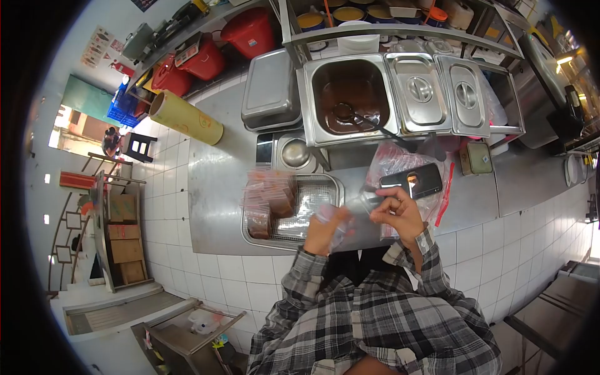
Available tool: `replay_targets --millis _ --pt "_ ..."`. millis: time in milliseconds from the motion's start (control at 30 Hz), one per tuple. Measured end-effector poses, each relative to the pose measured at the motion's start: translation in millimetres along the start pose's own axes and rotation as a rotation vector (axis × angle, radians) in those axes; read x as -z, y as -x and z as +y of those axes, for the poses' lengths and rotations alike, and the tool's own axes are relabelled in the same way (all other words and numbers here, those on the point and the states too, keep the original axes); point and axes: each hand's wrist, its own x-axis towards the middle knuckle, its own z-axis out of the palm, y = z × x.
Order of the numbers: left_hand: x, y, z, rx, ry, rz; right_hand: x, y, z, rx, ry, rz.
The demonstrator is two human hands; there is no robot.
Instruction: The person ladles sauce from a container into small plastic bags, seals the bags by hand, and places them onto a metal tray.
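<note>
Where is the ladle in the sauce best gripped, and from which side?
Probably by the outer end of its dark handle, coming from the wearer's side with the right hand. The handle slants over the pan's near rim, while the ladle's bowl sits in sauce.

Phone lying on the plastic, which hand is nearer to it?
Right. The right hand is just on the wearer's side of the phone, close to its left end; the left hand is farther left, by the metal tray's near right corner.
</note>
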Motion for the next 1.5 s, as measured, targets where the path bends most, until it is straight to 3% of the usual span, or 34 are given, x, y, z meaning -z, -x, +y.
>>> replay_targets --millis 67,133,267,367,467,567,667,767,867,967,1067,1133,1200,1367,1500 --pt "18.1 -2.5 11.2 -0.046 0.002 0.2 -11.3 0.0 2.7 0.043 -0.102 0.087" --pt "51.5 -9.7 3.8 -0.169 -0.068 0.226 -20.4 2.4 5.9 0.11 -0.118 0.136" --pt "23.8 16.5 26.3 -0.444 -0.574 -0.071 -57.3 9.2 11.9 0.214 -0.029 0.163" --pt "2.0 24.3 29.3 -0.535 -0.485 -0.1 -78.4 13.4 8.6 0.309 0.009 0.13" --pt "9.5 16.5 27.8 -0.521 -0.371 -0.17 -78.1 13.2 5.6 0.373 0.148 0.106" --pt "17.1 20.0 44.2 -0.269 -0.385 -0.232 -75.7 16.2 -6.5 0.387 0.145 -0.007" --pt "12.5 21.2 51.4 -0.371 -0.413 -0.281 -80.2 20.8 -19.4 0.397 0.055 -0.069" --pt "0.6 17.3 44.5 -0.664 -0.399 -0.237 -88.4 18.7 -14.4 0.552 0.125 -0.037" --pt "-5.6 15.9 46.9 -0.733 -0.544 -0.087 -102.9 21.3 -15.0 0.652 0.431 0.2" --pt "-18.9 15.6 54.2 -0.773 -0.514 0.041 -106.0 2.5 -14.9 0.999 0.701 0.323" --pt "-18.9 4.9 53.9 -0.778 -0.546 0.129 -105.3 -10.7 -20.4 1.174 0.953 0.374" --pt "-12.0 -3.8 61.6 -0.952 -0.665 0.204 -95.7 -34.9 -24.3 1.24 1.039 0.345" --pt "-9.1 -6.6 66.0 -0.912 -0.591 0.238 -97.0 -41.1 -18.2 1.089 1.004 0.406" --pt "10.6 -3.2 80.3 -0.757 -0.74 0.319 -115.3 -45.5 -39.9 1.136 1.124 0.176" --pt "32.5 12.2 84.7 -0.757 -0.715 0.46 -144.1 -52.4 -36.7 0.985 1.014 0.054"
